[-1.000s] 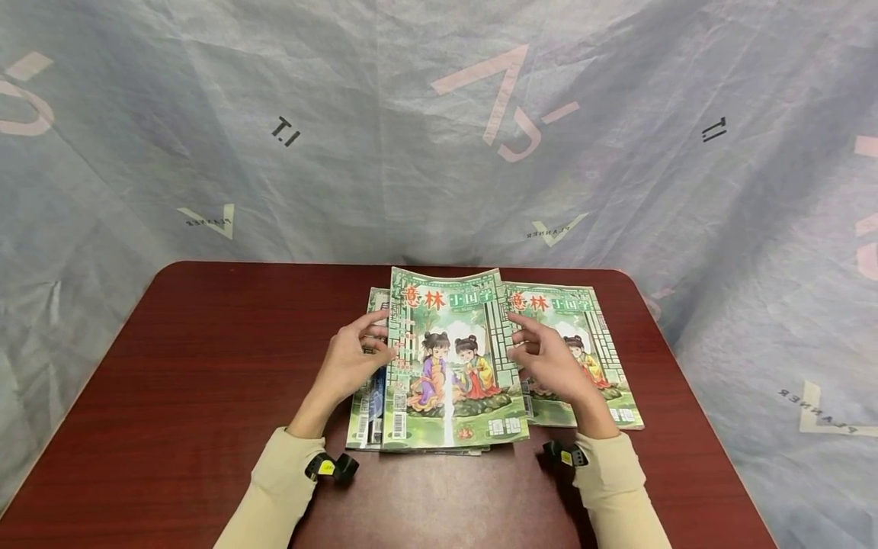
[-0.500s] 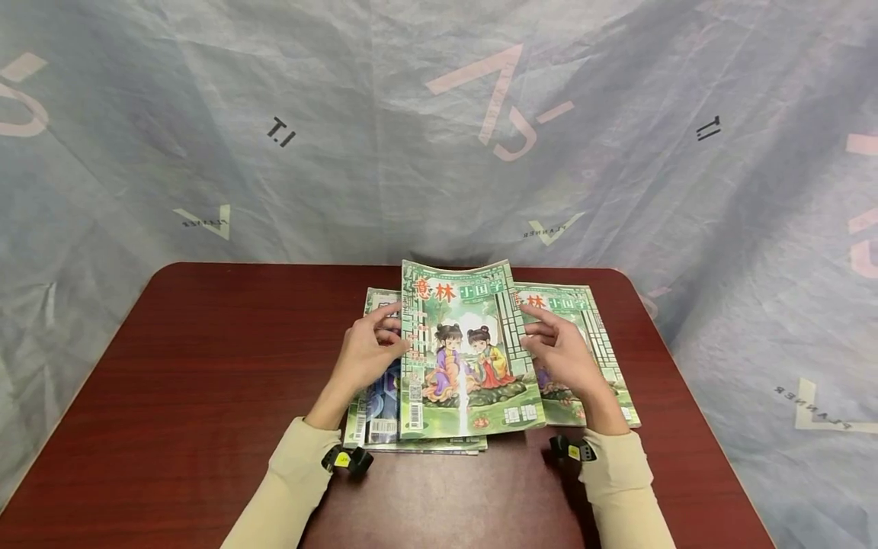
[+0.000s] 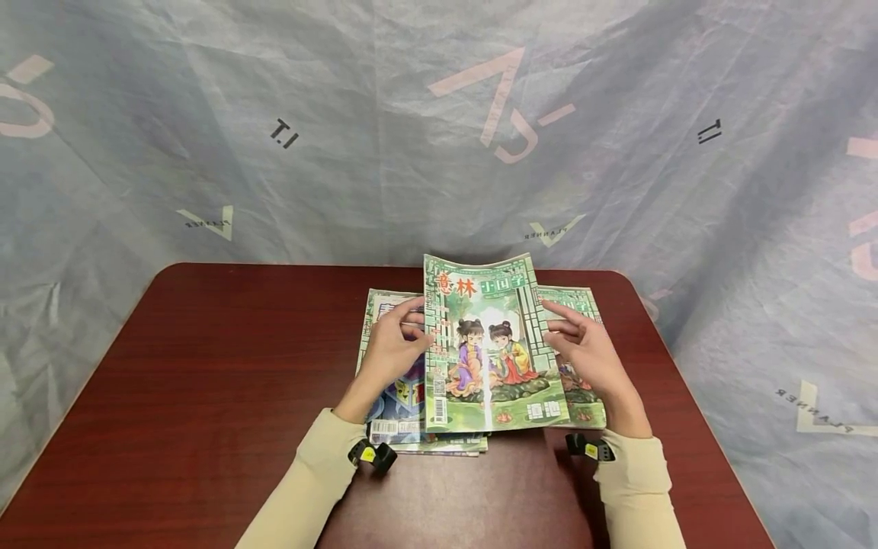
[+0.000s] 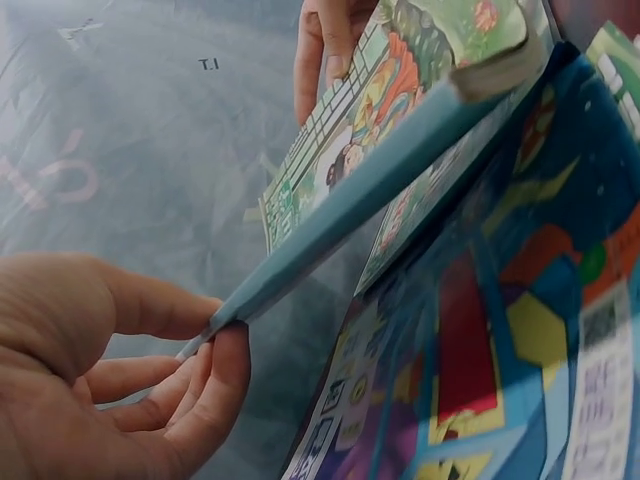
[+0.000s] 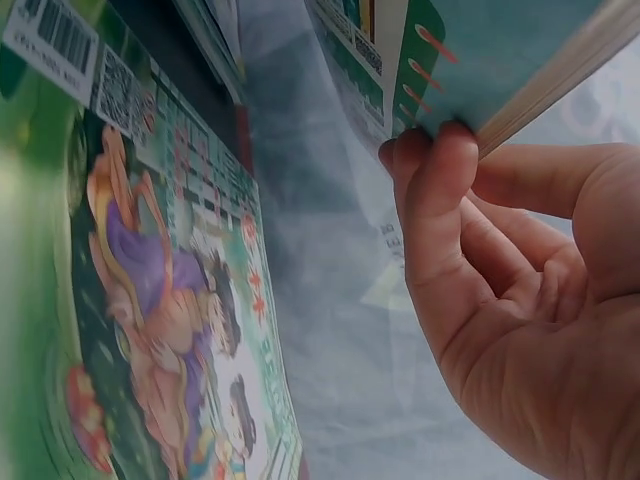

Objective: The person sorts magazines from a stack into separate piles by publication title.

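Note:
A green magazine (image 3: 494, 351) with two cartoon children on its cover is held up above the table by both hands. My left hand (image 3: 398, 347) pinches its left edge; in the left wrist view the thumb and fingers (image 4: 232, 350) grip the pale blue spine. On the opposite edge, my right hand (image 3: 583, 347) pinches the page side, fingertips under the back cover in the right wrist view. Below and to the left lies a stack topped by a dark blue magazine (image 3: 394, 431). Partly hidden at right lies another green magazine (image 3: 590, 415) with the same kind of cover.
The magazines lie on a dark red wooden table (image 3: 226, 381) with rounded far corners. A grey printed cloth (image 3: 343, 152) hangs behind the table and along its sides. Each wrist wears a small black camera on a strap.
Both hands have lifted the green magazine off the left stack and carried it rightward, partly over the right-hand magazine. The dark blue cover beneath has come into view.

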A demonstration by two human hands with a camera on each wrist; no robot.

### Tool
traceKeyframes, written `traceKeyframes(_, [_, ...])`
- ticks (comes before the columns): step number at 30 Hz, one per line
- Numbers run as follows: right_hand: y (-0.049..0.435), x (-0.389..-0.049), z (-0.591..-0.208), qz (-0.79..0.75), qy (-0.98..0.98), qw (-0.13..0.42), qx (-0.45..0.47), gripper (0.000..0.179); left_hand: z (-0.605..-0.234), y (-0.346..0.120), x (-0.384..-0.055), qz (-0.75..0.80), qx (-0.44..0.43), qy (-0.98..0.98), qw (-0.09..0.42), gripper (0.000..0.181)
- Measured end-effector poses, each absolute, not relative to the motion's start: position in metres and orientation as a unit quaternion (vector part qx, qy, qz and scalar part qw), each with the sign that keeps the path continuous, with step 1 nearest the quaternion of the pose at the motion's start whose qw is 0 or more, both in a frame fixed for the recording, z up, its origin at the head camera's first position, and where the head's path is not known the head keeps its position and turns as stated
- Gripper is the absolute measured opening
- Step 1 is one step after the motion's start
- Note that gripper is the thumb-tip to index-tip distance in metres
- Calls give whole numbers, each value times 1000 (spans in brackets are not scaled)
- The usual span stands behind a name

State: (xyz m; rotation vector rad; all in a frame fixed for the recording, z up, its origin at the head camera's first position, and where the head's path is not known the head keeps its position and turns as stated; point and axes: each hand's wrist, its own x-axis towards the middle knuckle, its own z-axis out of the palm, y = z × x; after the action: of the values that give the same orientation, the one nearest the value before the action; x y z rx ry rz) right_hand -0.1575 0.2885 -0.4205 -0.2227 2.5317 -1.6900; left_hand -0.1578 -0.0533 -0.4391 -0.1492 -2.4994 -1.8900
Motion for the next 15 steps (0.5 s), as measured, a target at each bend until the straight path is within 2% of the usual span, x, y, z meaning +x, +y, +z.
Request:
traceKeyframes(9, [311,-156,-421,-542,836,45,-79,59,-437,-32,-159,-597,-56,-800,-13,65])
traceKeyframes(15, [322,-158,-425,-548,832,47,-71,60,-435,-18,-165,-582,-70,-810,-5,64])
